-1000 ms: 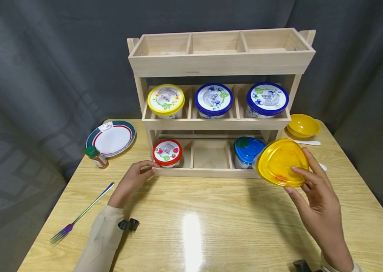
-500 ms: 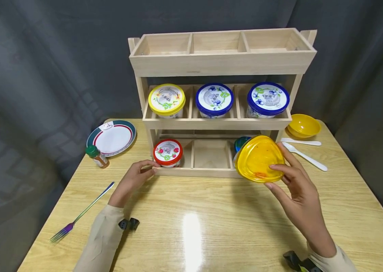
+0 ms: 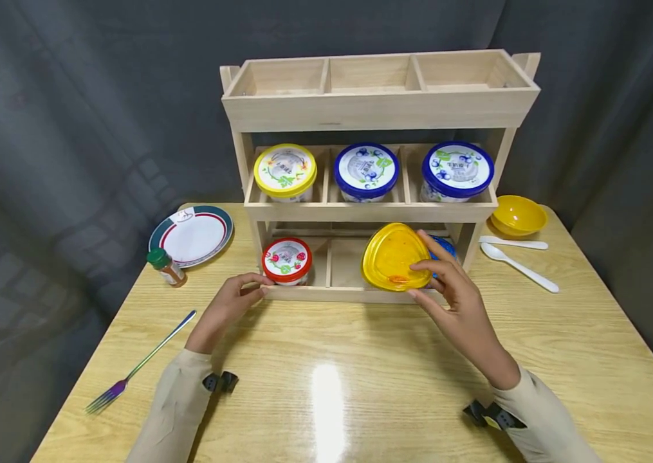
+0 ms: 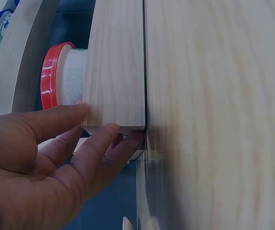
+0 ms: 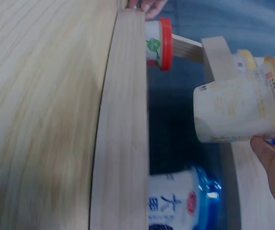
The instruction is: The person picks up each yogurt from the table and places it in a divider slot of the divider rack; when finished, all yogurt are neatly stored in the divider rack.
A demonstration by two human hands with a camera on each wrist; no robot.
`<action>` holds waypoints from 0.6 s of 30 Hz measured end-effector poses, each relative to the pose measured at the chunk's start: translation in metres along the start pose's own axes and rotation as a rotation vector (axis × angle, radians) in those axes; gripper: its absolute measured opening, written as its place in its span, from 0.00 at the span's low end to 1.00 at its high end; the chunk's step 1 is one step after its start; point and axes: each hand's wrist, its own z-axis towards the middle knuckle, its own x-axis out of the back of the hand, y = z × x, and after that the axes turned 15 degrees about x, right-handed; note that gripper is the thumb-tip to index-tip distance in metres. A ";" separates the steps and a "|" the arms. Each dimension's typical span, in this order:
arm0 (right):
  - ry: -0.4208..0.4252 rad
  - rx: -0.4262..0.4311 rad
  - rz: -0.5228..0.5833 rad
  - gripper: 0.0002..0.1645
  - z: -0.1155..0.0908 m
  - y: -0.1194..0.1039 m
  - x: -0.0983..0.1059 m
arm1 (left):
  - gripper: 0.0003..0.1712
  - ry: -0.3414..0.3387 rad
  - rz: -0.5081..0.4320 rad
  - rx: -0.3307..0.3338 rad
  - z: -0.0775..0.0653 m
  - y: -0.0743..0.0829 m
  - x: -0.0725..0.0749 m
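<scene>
My right hand (image 3: 456,296) holds a tub with a yellow lid (image 3: 394,257) by its lid, above the middle compartment of the wooden rack's bottom tier. Seen from the right wrist, the tub's white side (image 5: 238,105) is tilted over that compartment. Thumb and fingertips of my left hand (image 3: 229,308) hold the front left corner of the rack (image 4: 115,72). Beside it, a red-lidded tub (image 3: 286,260) stands in the bottom left compartment. A blue-lidded tub (image 5: 183,201) stands in the bottom right one, mostly hidden behind my right hand in the head view.
On the middle tier stand a yellow-lidded tub (image 3: 285,170) and two blue-lidded tubs, the nearer-centre tub (image 3: 367,170) and the right tub (image 3: 457,168). Left lie plates (image 3: 193,235), a green-capped bottle (image 3: 166,267) and a fork (image 3: 141,363). Right are a yellow bowl (image 3: 518,215) and white cutlery (image 3: 520,267).
My right hand has carried the yellow-lidded tub leftward, from the right end of the bottom tier to its middle compartment. The left hand has stayed at the rack's corner.
</scene>
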 end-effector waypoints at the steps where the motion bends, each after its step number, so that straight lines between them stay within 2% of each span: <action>1: -0.007 -0.024 -0.006 0.29 0.002 0.003 -0.003 | 0.14 -0.002 0.002 -0.002 0.000 0.000 0.000; 6: -0.030 -0.113 -0.019 0.21 0.008 0.016 -0.016 | 0.14 0.001 0.002 -0.005 -0.001 0.003 0.000; 11: -0.053 -0.140 -0.031 0.19 0.009 0.031 -0.026 | 0.13 0.009 0.005 -0.014 -0.001 0.003 0.000; 18: -0.070 -0.191 -0.096 0.16 0.011 0.045 -0.042 | 0.12 0.021 0.013 0.011 0.000 0.001 -0.001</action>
